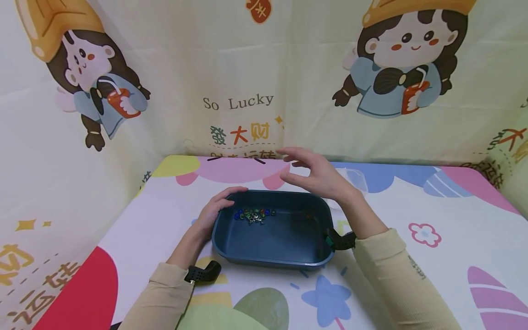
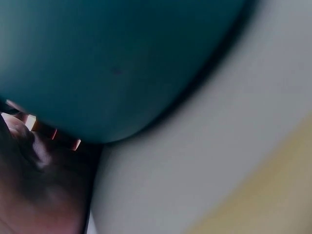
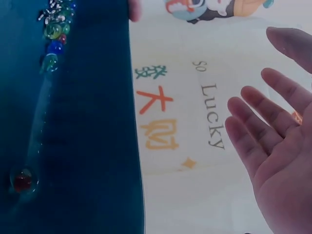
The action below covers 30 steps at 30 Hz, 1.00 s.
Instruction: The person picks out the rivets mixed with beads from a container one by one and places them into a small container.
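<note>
A dark blue rectangular basin point(image 1: 280, 247) stands on the table. My left hand point(image 1: 211, 213) grips its left end, thumb over the rim and fingers along the outside. In the left wrist view the basin's wall point(image 2: 122, 73) fills the top, with part of the hand dark at lower left. Glass marbles point(image 1: 268, 212) and small silvery metal pieces point(image 1: 255, 219) lie bunched toward the basin's left side. One marble with a red core point(image 3: 22, 181) sits apart, toward the right. Above the basin's back right corner, my right hand point(image 1: 315, 174) hovers with fingers extended, holding nothing.
Behind my right hand, partly hidden, is a clear plastic container point(image 1: 356, 178). A patterned cloth point(image 1: 371, 293) covers the table, and a printed curtain point(image 1: 181, 91) hangs along its back edge. Each wrist wears a black band, the right one point(image 1: 342, 240) by the basin's right rim.
</note>
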Each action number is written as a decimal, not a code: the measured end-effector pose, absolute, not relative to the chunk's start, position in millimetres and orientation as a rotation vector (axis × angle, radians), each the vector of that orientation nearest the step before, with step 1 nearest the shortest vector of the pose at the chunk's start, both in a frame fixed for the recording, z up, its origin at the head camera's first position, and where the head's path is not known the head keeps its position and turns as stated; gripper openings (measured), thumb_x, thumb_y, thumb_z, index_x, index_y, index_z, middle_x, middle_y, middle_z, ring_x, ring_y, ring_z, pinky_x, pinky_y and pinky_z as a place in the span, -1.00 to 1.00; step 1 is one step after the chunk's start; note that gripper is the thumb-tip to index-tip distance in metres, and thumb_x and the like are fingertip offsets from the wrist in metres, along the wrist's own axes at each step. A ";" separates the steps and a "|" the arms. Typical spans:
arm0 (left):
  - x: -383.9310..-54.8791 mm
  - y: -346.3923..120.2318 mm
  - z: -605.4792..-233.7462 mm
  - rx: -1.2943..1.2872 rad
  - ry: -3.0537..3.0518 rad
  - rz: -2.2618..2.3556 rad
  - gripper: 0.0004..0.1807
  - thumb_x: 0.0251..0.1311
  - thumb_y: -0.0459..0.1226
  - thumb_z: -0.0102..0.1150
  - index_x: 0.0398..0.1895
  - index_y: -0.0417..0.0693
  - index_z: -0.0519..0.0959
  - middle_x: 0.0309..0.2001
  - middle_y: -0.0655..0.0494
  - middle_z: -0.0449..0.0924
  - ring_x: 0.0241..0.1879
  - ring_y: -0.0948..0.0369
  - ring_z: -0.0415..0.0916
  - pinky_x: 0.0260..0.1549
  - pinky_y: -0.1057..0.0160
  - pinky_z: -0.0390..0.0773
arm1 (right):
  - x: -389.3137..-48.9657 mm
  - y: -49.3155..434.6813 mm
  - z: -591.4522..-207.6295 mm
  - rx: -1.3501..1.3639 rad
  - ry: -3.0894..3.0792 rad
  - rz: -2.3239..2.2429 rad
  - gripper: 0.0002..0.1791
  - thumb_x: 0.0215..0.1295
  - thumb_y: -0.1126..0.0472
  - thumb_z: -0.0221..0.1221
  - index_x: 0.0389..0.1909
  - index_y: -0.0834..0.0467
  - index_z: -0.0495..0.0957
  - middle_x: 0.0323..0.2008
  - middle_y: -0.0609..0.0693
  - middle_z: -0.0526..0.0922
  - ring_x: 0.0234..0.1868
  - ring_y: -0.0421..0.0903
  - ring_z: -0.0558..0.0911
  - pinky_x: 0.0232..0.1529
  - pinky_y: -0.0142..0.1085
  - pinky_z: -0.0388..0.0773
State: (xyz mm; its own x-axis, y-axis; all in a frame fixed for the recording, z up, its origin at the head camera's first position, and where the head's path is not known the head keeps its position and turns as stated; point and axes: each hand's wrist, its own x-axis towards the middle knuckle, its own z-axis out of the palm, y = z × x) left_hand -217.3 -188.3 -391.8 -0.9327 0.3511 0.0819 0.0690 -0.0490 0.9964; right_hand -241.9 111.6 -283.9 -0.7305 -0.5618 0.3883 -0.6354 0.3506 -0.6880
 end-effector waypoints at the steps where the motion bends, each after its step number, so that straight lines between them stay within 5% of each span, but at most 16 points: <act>1: -216.9 -188.4 -391.5 0.454 2.021 2.091 -0.45 0.38 -0.39 -0.32 0.41 -0.24 0.37 0.45 -0.04 0.26 0.39 0.00 0.21 0.27 0.14 0.32 | -242.1 110.7 -284.0 1.117 -2.513 1.357 -0.33 0.29 0.14 0.33 0.42 0.10 0.41 0.33 0.03 0.46 0.26 0.07 0.48 0.28 -0.02 0.37; 14: -216.6 -188.9 -392.4 0.483 2.028 2.082 -0.45 0.39 -0.37 -0.32 0.42 -0.24 0.36 0.44 -0.05 0.27 0.39 -0.01 0.20 0.34 -0.01 0.21 | -246.5 98.0 -290.2 1.198 -2.541 1.560 -0.33 0.33 0.14 0.30 0.45 0.07 0.37 0.28 0.01 0.51 0.21 -0.03 0.54 0.19 -0.01 0.45; 25: -219.5 -192.3 -395.3 0.532 2.020 2.075 -0.46 0.40 -0.37 -0.32 0.41 -0.22 0.37 0.42 -0.07 0.31 0.35 -0.02 0.27 0.21 0.22 0.39 | -249.8 88.2 -302.0 1.257 -2.503 1.706 -0.37 0.33 0.07 0.30 0.41 0.03 0.43 0.26 -0.05 0.52 0.21 0.06 0.55 0.16 -0.05 0.50; 30: -219.5 -190.9 -394.6 0.544 2.027 2.069 -0.46 0.41 -0.36 -0.31 0.42 -0.25 0.36 0.42 -0.09 0.30 0.36 -0.03 0.25 0.24 0.18 0.34 | -249.7 83.4 -307.5 1.333 -2.448 1.762 -0.39 0.37 0.25 0.25 0.43 0.14 0.40 0.28 0.04 0.52 0.19 -0.01 0.56 0.18 -0.09 0.49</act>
